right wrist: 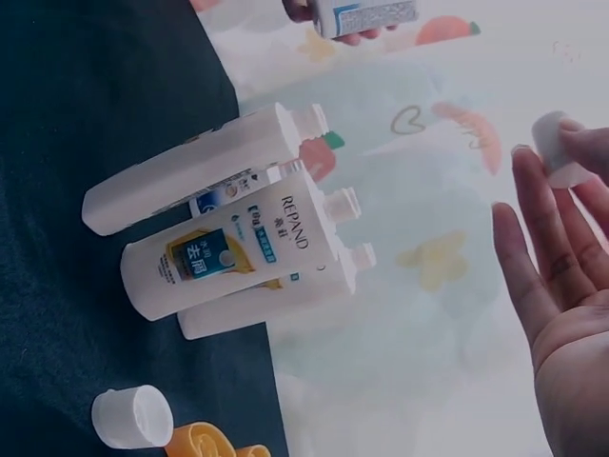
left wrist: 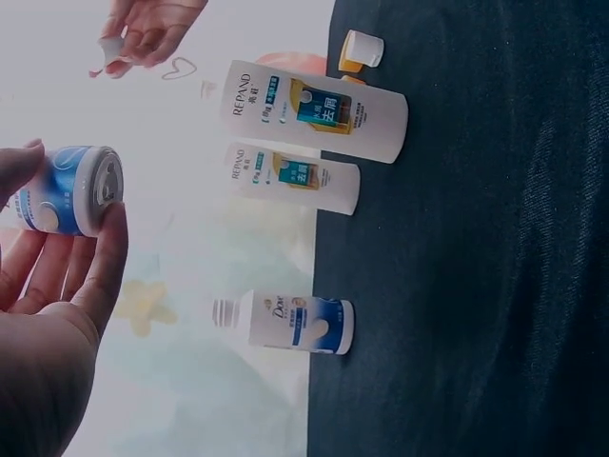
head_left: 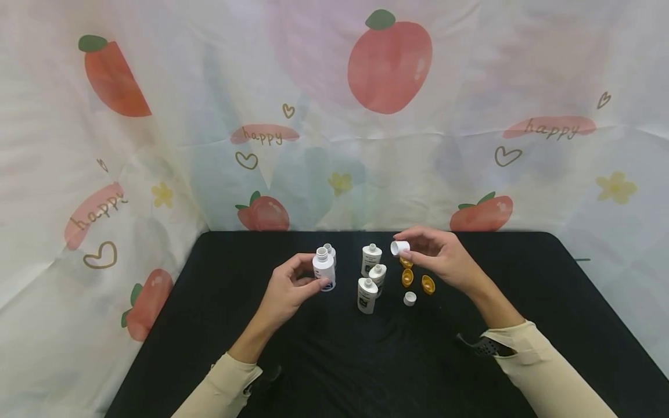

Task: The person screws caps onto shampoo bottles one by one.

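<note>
Two white pieces are held up off the black worktop point(head_left: 334, 360): a capless bottle point(head_left: 324, 271) with a blue-and-white label, and a small cap point(head_left: 400, 248). The left hand point(head_left: 288, 288) has its grip clamped round the bottle's body, thumb to one side and fingers to the other, the neck pointing up, near a standing Dove bottle point(left wrist: 297, 322). The right hand point(head_left: 440, 255) pinches the cap between thumb and fingertips, near the yellow caps point(head_left: 407, 278) and beyond the three REPAND bottles point(head_left: 367, 296). The held bottle looks like smooth, fairly firm plastic, probably light (how full it is, I cannot tell), and its walls likely give a little under a hard squeeze. Its rounded, glossy sides could slip through damp fingers, so the surest hold is round the middle of the body, below the shoulder, leaving the ridged neck free. The cap seems very light and stiff, apt to roll if dropped; it is best taken by its side wall, mouth uncovered. Nothing looks fragile, though the standing bottles, tall over narrow bases, would probably topple if brushed.
</note>
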Available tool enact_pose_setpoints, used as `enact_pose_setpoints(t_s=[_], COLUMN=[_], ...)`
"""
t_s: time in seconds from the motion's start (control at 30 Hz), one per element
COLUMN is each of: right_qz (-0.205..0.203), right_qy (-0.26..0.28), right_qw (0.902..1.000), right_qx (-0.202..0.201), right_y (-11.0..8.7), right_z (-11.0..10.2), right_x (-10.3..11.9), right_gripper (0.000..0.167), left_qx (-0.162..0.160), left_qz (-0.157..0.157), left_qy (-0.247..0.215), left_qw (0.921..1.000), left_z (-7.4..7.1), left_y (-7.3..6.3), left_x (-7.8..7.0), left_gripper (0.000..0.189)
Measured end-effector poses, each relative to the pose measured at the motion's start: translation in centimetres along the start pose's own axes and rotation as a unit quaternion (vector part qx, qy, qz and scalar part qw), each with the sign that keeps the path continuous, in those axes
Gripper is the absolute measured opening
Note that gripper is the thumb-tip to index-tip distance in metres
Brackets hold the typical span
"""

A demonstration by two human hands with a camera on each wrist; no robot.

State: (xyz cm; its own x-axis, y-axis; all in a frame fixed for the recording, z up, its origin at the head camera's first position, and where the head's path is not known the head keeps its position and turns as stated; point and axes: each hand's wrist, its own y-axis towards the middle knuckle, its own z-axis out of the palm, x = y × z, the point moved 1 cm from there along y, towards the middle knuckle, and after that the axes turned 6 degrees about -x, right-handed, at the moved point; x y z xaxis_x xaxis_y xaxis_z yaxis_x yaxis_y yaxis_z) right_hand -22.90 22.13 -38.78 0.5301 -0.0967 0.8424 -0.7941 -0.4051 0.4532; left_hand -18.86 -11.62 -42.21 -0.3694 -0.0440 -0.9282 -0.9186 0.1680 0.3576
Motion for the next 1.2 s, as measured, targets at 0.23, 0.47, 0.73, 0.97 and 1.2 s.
enact_pose_setpoints(t_s=[0.23,0.47,0.73,0.97,1.2], right_qz=[0.009,-0.021,-0.058,-0.082,-0.055], right_qy=[-0.012,0.015,0.021,0.022,0.025], right_qw=[0.9999,0.9997,0.9978,0.9955,0.9973], right_qx=[-0.005,0.003,0.026,0.04,0.041], right_y=[0.3,0.8,1.7,2.4,2.9], right_z=[0.1,0.6,1.2,1.8,2.1], right_x=[0.4,1.1,1.9,2.5,3.0], right_gripper=[0.03,0.033,0.039,0.037,0.038], left_qx=[0.006,0.012,0.02,0.024,0.029], left_qz=[0.001,0.006,0.006,0.002,0.002], left_qy=[0.003,0.003,-0.003,-0.001,-0.008], left_qw=[1.0,0.9999,0.9998,0.9997,0.9996], left_z=[0.2,0.6,1.2,1.7,2.2], left_y=[0.0,0.0,0.1,0.3,0.4], left_x=[0.0,0.0,0.0,-0.1,0.0], left_gripper=[0.044,0.045,0.046,0.047,0.046])
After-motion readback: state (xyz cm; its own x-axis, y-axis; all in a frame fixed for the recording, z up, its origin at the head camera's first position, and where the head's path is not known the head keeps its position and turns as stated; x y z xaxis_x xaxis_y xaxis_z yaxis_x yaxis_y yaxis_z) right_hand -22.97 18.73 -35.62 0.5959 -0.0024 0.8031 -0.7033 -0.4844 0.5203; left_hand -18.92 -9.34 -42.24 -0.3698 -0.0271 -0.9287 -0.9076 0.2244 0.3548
